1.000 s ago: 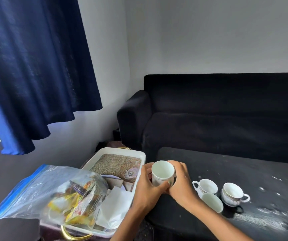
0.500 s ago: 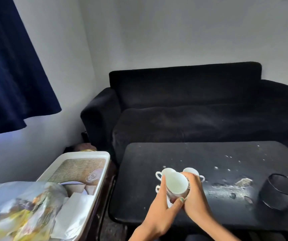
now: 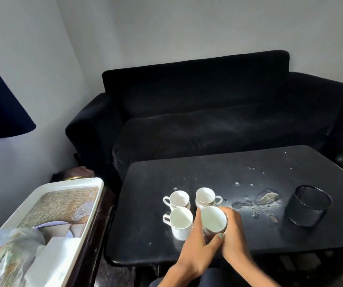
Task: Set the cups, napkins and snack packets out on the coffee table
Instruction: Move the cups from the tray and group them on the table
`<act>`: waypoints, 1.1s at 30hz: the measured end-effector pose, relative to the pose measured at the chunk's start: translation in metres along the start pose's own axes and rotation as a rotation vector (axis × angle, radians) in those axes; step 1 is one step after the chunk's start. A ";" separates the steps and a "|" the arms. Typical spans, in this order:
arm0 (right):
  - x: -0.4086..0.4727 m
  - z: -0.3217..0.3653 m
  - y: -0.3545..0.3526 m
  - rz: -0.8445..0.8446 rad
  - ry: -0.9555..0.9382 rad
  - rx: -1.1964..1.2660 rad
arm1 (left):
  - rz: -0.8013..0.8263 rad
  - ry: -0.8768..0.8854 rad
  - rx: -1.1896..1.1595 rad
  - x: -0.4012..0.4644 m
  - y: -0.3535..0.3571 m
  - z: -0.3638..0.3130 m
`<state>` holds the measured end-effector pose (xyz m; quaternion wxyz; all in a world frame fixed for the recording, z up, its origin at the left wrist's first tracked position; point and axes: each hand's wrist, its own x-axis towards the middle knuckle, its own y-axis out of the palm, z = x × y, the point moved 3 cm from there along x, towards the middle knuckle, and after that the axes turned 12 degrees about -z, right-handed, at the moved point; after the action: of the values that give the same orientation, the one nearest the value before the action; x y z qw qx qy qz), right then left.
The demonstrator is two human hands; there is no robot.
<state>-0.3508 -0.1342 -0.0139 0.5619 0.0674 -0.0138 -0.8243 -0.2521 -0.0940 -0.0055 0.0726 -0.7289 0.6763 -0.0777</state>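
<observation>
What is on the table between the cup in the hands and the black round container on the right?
In the head view, no object lies between the held cup and the black container; only chipped, pale-flecked tabletop shows there.

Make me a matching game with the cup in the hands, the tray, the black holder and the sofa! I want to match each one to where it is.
Things:
1. held cup
2. tray
3. black holder
4. sofa

Places:
A. behind the coffee table
B. on the table's right side
C. left of the table
D. between the left hand and right hand

Pairs: 1-D, 2-C, 3-B, 4-A
</observation>
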 end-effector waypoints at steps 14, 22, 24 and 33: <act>0.013 -0.039 -0.008 -0.029 -0.127 -0.410 | -0.045 -0.099 -0.096 0.015 0.015 0.039; 0.014 -0.030 -0.004 0.091 -0.072 -0.548 | -0.049 -0.279 -0.071 0.009 0.011 0.037; 0.015 -0.032 -0.006 0.147 -0.147 -0.672 | -0.065 -0.309 -0.012 -0.001 0.008 0.034; -0.003 -0.021 -0.020 -0.065 -0.178 -0.627 | -0.425 -0.481 -0.051 -0.027 -0.044 0.039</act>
<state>-0.3661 -0.1232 -0.0361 0.5252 -0.1807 0.1938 -0.8087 -0.2026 -0.0634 -0.0343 0.1942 -0.8528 0.4743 0.1003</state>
